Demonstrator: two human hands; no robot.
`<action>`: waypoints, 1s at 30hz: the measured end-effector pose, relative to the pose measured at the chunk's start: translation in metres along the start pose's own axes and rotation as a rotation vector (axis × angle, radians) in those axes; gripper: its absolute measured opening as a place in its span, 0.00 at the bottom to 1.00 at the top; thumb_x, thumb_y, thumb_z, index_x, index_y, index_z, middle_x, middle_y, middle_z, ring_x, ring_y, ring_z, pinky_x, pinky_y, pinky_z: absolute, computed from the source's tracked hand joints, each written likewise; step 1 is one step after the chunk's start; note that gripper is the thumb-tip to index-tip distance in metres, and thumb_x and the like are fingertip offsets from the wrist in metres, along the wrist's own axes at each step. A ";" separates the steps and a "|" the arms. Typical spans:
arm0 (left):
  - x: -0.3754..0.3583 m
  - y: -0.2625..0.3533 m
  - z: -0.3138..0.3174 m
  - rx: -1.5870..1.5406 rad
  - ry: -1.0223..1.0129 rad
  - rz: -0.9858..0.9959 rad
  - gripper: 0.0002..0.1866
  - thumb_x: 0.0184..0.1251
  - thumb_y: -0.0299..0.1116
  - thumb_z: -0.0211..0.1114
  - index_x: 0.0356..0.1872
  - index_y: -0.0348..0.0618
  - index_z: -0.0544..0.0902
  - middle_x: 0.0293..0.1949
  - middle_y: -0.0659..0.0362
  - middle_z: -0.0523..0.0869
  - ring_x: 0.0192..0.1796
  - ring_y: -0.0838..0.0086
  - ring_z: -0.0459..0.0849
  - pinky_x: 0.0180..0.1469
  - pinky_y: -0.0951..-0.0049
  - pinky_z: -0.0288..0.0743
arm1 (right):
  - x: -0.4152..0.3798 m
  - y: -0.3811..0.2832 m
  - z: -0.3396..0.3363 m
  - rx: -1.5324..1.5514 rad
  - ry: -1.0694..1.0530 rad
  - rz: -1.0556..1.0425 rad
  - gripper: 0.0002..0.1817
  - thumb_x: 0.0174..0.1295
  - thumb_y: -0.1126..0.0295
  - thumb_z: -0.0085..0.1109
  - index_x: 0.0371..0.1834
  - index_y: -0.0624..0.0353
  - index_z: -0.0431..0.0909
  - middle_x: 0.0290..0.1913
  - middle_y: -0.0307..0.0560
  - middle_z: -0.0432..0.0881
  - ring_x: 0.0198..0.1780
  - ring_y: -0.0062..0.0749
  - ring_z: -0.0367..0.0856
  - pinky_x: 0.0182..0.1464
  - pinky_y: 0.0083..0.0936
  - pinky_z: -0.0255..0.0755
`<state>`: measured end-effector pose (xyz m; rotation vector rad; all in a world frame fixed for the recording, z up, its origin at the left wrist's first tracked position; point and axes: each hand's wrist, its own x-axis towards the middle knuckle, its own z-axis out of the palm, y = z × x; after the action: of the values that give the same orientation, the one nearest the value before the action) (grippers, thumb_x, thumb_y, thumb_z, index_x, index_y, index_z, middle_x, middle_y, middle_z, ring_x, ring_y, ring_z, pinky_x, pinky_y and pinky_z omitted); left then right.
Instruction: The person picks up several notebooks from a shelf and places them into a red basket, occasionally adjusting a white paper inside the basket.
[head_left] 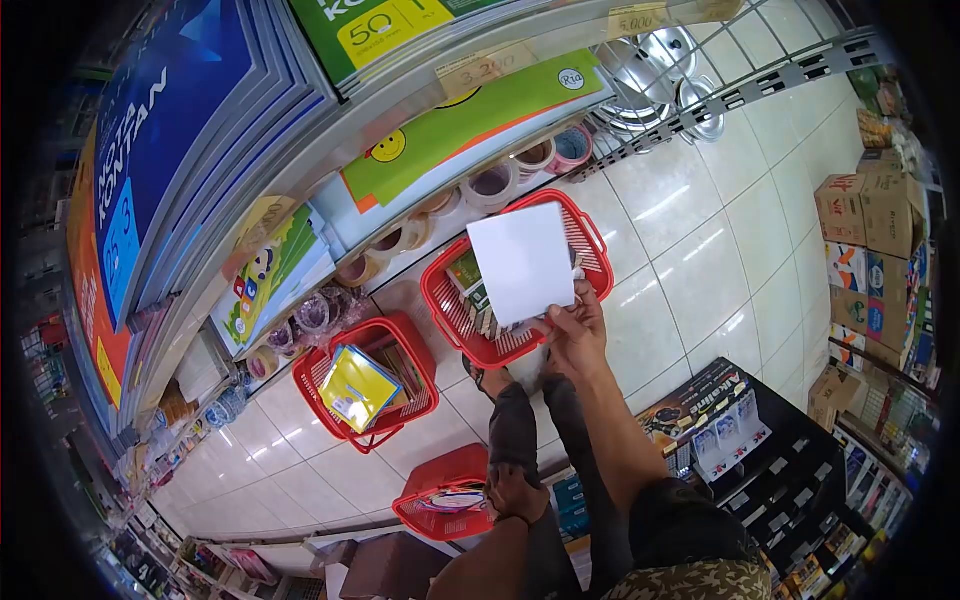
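A white sheet of paper [525, 262] is pinched at its lower right corner by my right hand [580, 330]. It lies over a red basket [440, 318], covering much of what is inside. Beside the sheet, some green and white packs [466, 277] show in that basket. My left hand [515, 495] rests on my trouser leg, fingers spread and holding nothing. Close to its left stands another red basket [440, 470] with round-edged items inside.
A third red basket [425, 345] on the tiled floor holds yellow and blue booklets [360, 390]. Shelves of note pads [190, 130] and tape rolls [490, 185] run along the left and top. A black display rack [780, 450] stands at right; cardboard boxes [880, 215] lie beyond.
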<state>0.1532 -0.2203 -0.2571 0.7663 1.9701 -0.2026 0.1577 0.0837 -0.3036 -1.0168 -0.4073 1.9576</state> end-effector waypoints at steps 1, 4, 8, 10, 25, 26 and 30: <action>0.000 0.000 0.002 -0.003 0.001 0.004 0.25 0.52 0.41 0.69 0.52 0.42 0.88 0.64 0.49 0.77 0.73 0.50 0.70 0.76 0.43 0.62 | -0.002 -0.001 0.007 0.095 -0.053 -0.054 0.14 0.68 0.84 0.61 0.53 0.58 0.75 0.49 0.47 0.87 0.57 0.43 0.88 0.59 0.52 0.87; 0.001 0.000 0.003 -0.019 0.002 0.002 0.25 0.51 0.41 0.70 0.52 0.42 0.88 0.64 0.49 0.77 0.73 0.50 0.70 0.77 0.44 0.61 | 0.004 -0.012 0.021 0.075 -0.203 -0.271 0.10 0.68 0.84 0.63 0.46 0.57 0.77 0.49 0.47 0.87 0.61 0.49 0.85 0.67 0.55 0.80; -0.003 0.009 -0.012 -0.027 -0.052 -0.032 0.27 0.52 0.44 0.70 0.55 0.43 0.88 0.66 0.50 0.76 0.75 0.51 0.69 0.78 0.44 0.59 | 0.010 -0.035 0.046 -0.059 -0.290 -0.566 0.08 0.69 0.80 0.66 0.32 0.58 0.77 0.42 0.48 0.85 0.66 0.58 0.82 0.69 0.53 0.75; -0.001 0.011 -0.013 -0.025 -0.064 -0.036 0.28 0.53 0.45 0.70 0.56 0.43 0.88 0.67 0.50 0.75 0.76 0.52 0.68 0.79 0.44 0.58 | 0.009 -0.052 0.057 -0.139 -0.310 -0.710 0.11 0.70 0.78 0.66 0.29 0.58 0.75 0.41 0.50 0.83 0.65 0.60 0.82 0.68 0.52 0.75; 0.010 0.011 -0.007 0.014 -0.008 0.024 0.24 0.52 0.45 0.70 0.50 0.45 0.89 0.63 0.51 0.77 0.73 0.51 0.69 0.75 0.46 0.63 | 0.015 -0.046 0.098 0.882 -0.548 0.310 0.14 0.77 0.55 0.49 0.50 0.53 0.72 0.34 0.38 0.74 0.30 0.27 0.74 0.43 0.32 0.71; 0.012 0.011 -0.006 0.015 0.000 0.019 0.23 0.51 0.44 0.70 0.48 0.45 0.89 0.62 0.50 0.77 0.73 0.51 0.70 0.74 0.46 0.64 | 0.013 -0.043 0.100 0.906 -0.573 0.386 0.13 0.77 0.56 0.50 0.51 0.53 0.72 0.32 0.37 0.73 0.26 0.23 0.70 0.41 0.29 0.65; 0.010 0.010 -0.009 0.020 -0.009 0.017 0.22 0.51 0.43 0.70 0.47 0.44 0.89 0.62 0.50 0.78 0.71 0.51 0.72 0.73 0.45 0.65 | 0.008 -0.039 0.106 0.938 -0.528 0.464 0.13 0.77 0.57 0.51 0.52 0.53 0.72 0.30 0.36 0.72 0.23 0.20 0.69 0.37 0.25 0.59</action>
<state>0.1492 -0.2042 -0.2597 0.7935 1.9555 -0.2151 0.0936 0.1222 -0.2188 0.0316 0.5053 2.4173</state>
